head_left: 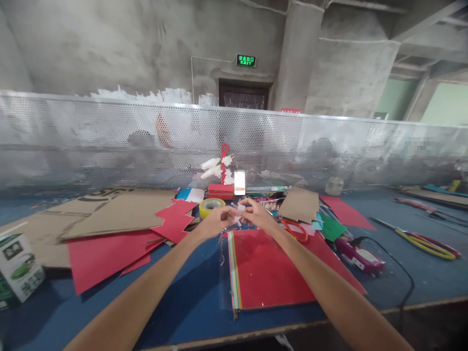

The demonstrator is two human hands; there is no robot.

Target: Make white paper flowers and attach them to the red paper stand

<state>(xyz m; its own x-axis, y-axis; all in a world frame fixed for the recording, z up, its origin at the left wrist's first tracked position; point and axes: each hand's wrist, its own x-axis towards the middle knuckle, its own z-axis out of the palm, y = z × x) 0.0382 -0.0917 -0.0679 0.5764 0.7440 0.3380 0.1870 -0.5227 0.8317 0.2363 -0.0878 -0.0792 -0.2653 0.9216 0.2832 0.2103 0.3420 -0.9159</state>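
Observation:
A small white piece [241, 208], too small to make out as paper or something else, is between the fingertips of both hands. My left hand [221, 218] pinches at its left side with curled fingers. From the right, my right hand [256, 214] has its thumb and forefinger closed at the piece. Both hands are above the far end of a stack of coloured sheets with a red one [270, 273] on top. Just behind them a phone with a lit screen [240, 183] stands upright. A roll of yellow tape [212, 207] lies beside my left hand.
Cardboard [120, 212] and cut red paper [109, 258] cover the left side, near a drink carton [22, 270]. Orange-handled scissors [296, 230], a purple device with a cable [360, 256] and yellow-red handled scissors [424, 241] lie right. A perforated metal screen [175, 131] closes the back.

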